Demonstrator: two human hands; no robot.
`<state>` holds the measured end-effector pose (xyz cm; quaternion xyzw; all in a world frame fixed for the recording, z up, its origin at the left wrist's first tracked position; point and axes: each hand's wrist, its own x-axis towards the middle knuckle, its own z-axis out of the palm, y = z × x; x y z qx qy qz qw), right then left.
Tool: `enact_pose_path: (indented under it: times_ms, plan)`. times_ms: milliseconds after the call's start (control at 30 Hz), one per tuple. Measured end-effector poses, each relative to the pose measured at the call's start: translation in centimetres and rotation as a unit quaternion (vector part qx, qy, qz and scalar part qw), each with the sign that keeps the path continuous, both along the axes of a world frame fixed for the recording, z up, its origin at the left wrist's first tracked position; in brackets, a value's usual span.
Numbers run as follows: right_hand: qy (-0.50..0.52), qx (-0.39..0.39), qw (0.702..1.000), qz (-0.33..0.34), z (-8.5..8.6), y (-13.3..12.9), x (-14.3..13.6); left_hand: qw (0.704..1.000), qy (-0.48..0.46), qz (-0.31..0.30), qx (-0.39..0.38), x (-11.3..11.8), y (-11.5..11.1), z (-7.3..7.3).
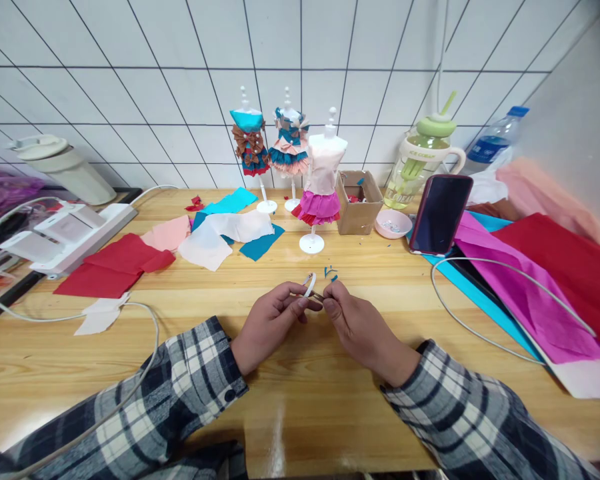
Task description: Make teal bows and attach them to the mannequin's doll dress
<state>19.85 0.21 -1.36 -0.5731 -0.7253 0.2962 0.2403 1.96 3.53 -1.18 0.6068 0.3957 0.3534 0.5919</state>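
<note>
My left hand (275,320) is closed in a pinch on a small thing with a white curved band (311,285). A thin dark part (319,297) reaches from it toward my right hand (353,327). The right fingers are pressed together at that dark part's end; what they hold is hidden. Just beyond my fingertips lie small teal scraps (331,273). Past them stands a white mini dress form (326,157) wearing a pale pink top and a magenta and red ruffled skirt (317,208).
Two more dressed mini forms (250,143) stand behind. A cardboard box (361,212), pink bowl (393,224), phone (440,215) and green-lidded jug (420,160) are right. Red fabric (115,267) and a power strip (75,233) lie left. Loose cables (460,333) cross both sides.
</note>
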Motion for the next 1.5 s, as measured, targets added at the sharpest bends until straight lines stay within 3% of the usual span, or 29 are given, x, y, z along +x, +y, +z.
enact_pose_path:
  times_ms: [333, 733, 900, 1067, 1200, 1500]
  plan:
    - [0.004, 0.015, 0.999, -0.032, 0.01, 0.35, 0.38, 1.000, -0.014, 0.004, -0.013, 0.01, -0.27, 0.04]
    - [0.007, 0.020, 1.000, 0.012, -0.15, 0.22, 0.25, 1.000, -0.001, -0.004, 0.006, -0.11, -0.15, -0.02]
    - [-0.002, 0.026, 0.999, -0.022, 0.10, 0.27, 0.44, 1.000, -0.001, -0.002, 0.013, -0.05, -0.27, 0.09]
    - [0.093, 0.090, 0.988, -0.090, 0.44, 0.24, 0.44, 0.999, 0.027, 0.000, 0.026, -0.15, -0.22, -0.23]
    - [0.101, 0.133, 0.982, -0.086, 0.50, 0.06, 0.13, 0.997, 0.050, -0.016, 0.060, -0.17, -0.29, -0.18]
    - [0.071, 0.140, 0.984, -0.087, 0.53, 0.16, 0.46, 0.992, 0.090, -0.049, 0.076, -0.15, -0.42, 0.09]
